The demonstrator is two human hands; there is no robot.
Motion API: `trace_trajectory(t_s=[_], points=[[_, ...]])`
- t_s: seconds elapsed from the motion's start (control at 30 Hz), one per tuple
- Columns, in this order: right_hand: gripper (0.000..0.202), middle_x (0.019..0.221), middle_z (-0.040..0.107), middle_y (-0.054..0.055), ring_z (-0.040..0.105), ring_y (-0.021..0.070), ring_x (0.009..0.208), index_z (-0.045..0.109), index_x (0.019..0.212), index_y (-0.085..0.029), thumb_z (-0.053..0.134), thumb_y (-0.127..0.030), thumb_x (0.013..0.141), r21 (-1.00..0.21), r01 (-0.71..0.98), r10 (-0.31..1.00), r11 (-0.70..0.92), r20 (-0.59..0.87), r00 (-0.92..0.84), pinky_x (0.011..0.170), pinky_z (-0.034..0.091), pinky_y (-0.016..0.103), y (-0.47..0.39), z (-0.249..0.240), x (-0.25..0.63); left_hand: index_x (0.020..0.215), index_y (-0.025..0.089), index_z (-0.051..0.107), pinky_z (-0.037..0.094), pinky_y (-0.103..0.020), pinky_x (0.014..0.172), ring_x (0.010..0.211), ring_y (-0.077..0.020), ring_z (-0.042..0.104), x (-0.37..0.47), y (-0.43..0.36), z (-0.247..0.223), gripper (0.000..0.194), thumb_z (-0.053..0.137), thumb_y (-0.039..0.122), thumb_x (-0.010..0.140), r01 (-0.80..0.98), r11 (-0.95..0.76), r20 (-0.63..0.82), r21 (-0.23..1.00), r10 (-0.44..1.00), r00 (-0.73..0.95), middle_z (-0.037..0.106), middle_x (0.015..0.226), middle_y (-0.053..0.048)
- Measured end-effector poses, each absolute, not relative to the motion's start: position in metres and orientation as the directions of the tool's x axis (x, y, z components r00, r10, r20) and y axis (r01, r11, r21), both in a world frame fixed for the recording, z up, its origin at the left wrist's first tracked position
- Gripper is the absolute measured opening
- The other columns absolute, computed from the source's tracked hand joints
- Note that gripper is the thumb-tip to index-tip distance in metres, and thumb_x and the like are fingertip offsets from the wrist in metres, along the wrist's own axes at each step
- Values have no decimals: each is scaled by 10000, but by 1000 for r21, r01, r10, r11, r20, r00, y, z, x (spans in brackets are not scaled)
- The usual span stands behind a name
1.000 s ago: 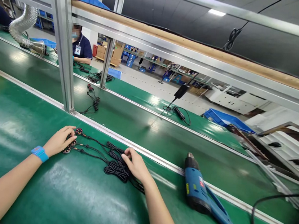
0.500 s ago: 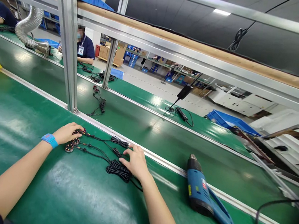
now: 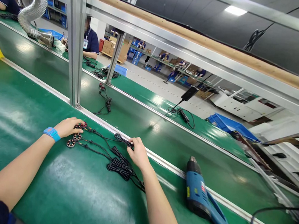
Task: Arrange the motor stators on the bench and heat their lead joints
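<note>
Right fingers (image 3: 137, 141) pinch a thin, looped black cable (image 3: 120, 138).

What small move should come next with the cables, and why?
Probably close the right hand on the upper coil and ease it up: its fingers already meet that coil, which lies apart from the lower coil, while the left hand is at the round parts.

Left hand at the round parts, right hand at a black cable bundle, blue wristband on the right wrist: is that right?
Not quite: the head view shows the blue wristband on the left wrist. The rest holds.
</note>
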State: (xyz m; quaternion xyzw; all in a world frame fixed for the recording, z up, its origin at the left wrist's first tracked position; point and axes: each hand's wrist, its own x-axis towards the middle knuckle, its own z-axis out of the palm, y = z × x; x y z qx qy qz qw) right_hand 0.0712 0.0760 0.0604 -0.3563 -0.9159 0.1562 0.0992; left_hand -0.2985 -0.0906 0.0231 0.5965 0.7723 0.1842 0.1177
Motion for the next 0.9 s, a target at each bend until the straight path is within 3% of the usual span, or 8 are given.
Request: trace_trajectory(t_s=[0.2,0.33,0.5,0.6,0.67,0.73,0.8,0.9], points=[[214,885,598,-21,568,165,829,526,915,-217,686,-143,794,-367,534,542,762,-92,-836,728,407,241,45,71,85,1269,238,669,511,-365,881,924,-282,674,-304,-91,24,576,533,621,861,886,206,39,415,969,-244,679,1067,-104],[305,865,603,-14,558,176,780,521,972,-214,692,-72,764,-271,590,576,760,-138,-806,668,367,253,43,63,81,1247,263,690,503,-361,898,929,-274,671,-305,-89,25,525,514,588,873,895,179,32,409,977,-210,672,1090,-98],[312,1215,568,166,514,301,1127,555,1132,-160,484,15,884,-108,645,647,757,-16,-762,933,393,395,56,65,82,1231,236,691,502,-381,910,963,-293,664,-301,-84,24,553,509,619,875,895,148,37,421,983,-180,668,1095,-118],[299,1230,586,158,507,312,1189,615,1071,-170,475,23,890,-93,629,631,772,-16,-776,1039,359,457,64,71,98,1239,224,686,511,-382,907,956,-291,671,-299,-82,24,613,516,683,870,888,128,45,441,985,-164,676,1077,-121],[198,1168,628,109,555,291,1141,637,993,-190,592,-38,873,-124,623,624,772,-36,-781,1030,395,437,69,74,109,1255,228,681,529,-366,878,917,-276,681,-299,-83,25,657,519,727,859,881,120,44,457,987,-157,688,1042,-109],[139,1210,623,84,559,268,1166,635,1060,-209,651,-188,923,-171,626,634,761,-15,-774,1031,420,413,75,74,113,1298,219,654,544,-358,873,927,-268,688,-298,-86,25,710,488,757,867,874,123,51,470,985,-166,692,1083,-109],[327,1407,515,117,452,272,1333,559,1293,-209,585,-367,1008,-214,638,659,740,41,-751,1109,374,435,81,67,108,1420,183,549,518,-393,987,1116,-297,651,-293,-89,23,785,393,759,910,872,134,88,470,976,-198,636,1289,-144],[630,1584,294,172,239,317,1486,342,1538,-190,517,-521,1031,-265,632,666,728,55,-744,1192,260,526,84,52,90,1576,116,290,290,-526,1213,1488,-361,313,-276,-95,16,866,251,729,965,886,139,140,442,965,-222,336,1606,-180]])
